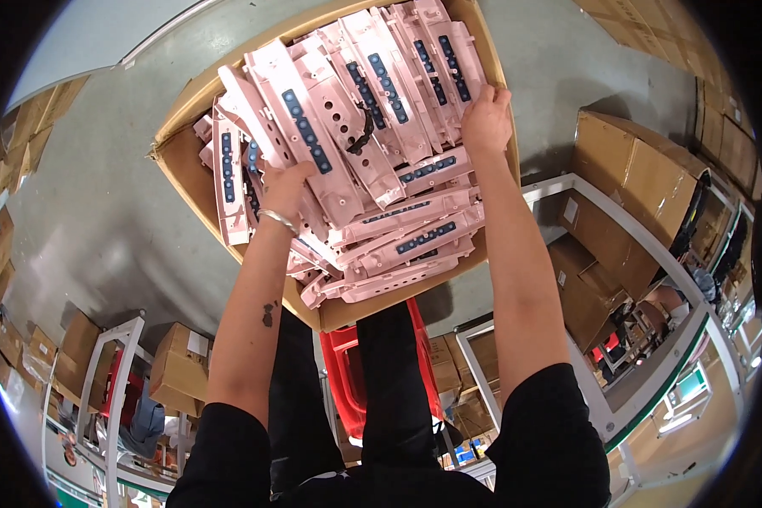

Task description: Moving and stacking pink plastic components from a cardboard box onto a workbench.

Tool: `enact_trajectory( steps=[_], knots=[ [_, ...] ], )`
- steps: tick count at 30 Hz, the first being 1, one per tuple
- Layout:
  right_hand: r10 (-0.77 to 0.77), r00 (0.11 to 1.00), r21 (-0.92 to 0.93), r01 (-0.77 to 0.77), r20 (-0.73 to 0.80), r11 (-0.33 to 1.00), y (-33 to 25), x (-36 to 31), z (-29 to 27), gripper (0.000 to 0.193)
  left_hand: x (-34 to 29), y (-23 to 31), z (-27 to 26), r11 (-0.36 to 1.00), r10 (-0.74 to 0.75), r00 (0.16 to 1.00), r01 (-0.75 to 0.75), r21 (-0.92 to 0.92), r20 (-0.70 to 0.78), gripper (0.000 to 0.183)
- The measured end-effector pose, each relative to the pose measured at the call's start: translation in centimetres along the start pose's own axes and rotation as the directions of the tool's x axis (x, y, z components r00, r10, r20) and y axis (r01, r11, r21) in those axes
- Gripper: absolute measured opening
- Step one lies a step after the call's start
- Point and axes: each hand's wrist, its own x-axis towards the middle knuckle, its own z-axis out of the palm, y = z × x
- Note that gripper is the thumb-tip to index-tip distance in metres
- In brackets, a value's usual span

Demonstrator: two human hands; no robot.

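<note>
Pink plastic panels, long and narrow, with strips of dark blue round buttons, fill an open cardboard box in front of me. My left hand is closed round the lower part of a pink panel at the left of the pile; its fingers are partly hidden beneath. My right hand lies at the box's right edge, fingers curled beside the ends of the panels; its fingertips are hidden, so what it holds I cannot tell. A short black cable rests on a panel in the middle.
A red plastic chair or crate stands below the box by my legs. On the right are a white metal frame and a large cardboard carton. Another carton sits at the lower left near a white frame.
</note>
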Motion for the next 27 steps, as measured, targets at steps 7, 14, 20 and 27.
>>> enact_trajectory(
  steps=[7, 14, 20, 27],
  knots=[
    [-0.377, 0.914, 0.182, 0.401, -0.15, 0.898, -4.2, -3.3, -3.7, 0.023, 0.6, -1.8, -2.3, 0.993, -0.017, 1.0, 0.015, 0.116, 0.016, 0.03],
    [-0.472, 0.859, 0.462, 0.506, -0.195, 0.729, -8.2, -6.4, -1.8, 0.038, -1.2, -0.9, 1.2, 0.979, 0.082, 0.996, -0.085, 0.187, 0.025, 0.033],
    [-0.246, 0.961, 0.533, 0.145, 0.122, 0.833, -5.7, -3.9, 0.8, 0.072, -1.9, 1.1, 1.8, 0.967, -0.195, 0.97, 0.165, 0.192, 0.146, 0.051],
    [-0.267, 0.941, 0.52, 0.125, 0.208, 0.845, -8.3, -5.0, 0.4, 0.081, -0.7, -2.3, 1.9, 0.764, 0.275, 0.96, -0.248, 0.596, 0.046, 0.104]
  ],
)
